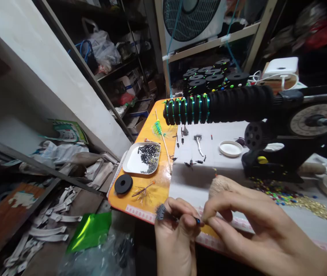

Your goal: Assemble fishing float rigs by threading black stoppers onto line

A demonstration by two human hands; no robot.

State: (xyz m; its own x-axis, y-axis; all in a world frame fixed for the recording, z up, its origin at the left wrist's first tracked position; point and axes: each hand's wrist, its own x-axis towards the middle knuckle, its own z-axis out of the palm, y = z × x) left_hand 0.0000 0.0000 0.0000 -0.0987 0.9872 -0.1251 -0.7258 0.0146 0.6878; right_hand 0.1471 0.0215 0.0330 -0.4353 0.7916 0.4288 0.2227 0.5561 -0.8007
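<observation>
Near the counter's (163, 183) front edge, the left hand's (176, 230) fingers clamp a dark piece (198, 221); a grey tuft (160, 212) shows beside that hand. The right hand's (246, 218) thumb and forefinger come together just beside the piece; whether they grip anything is unclear. A tray (128, 165) stands beyond.
</observation>
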